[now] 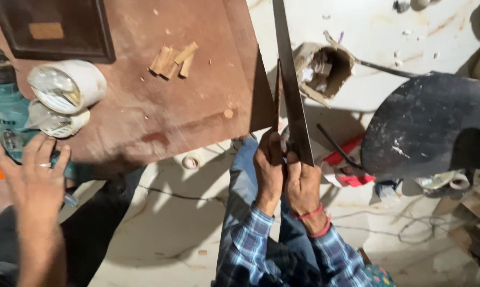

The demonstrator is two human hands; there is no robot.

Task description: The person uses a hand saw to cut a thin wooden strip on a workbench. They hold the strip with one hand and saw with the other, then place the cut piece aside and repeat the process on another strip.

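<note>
My left hand (269,170) and my right hand (302,187) are close together at the centre, in blue plaid sleeves, with a red thread on the right wrist. My right hand grips a long dark flat strip (289,69) that runs up out of the top of the view. My left hand pinches a thinner, pointed brown sliver (277,93) right beside it. Both pieces stand just off the right edge of a reddish-brown board (160,106). My jeans-clad knee (242,180) is under my hands.
Another person's bare hand (35,172) with a ring rests at the board's left, by a teal power tool (6,114) and white tape rolls (67,85). Small wood offcuts (173,59) lie on the board. A torn cardboard box (322,66) and a dark round disc (431,125) are on the floor at the right.
</note>
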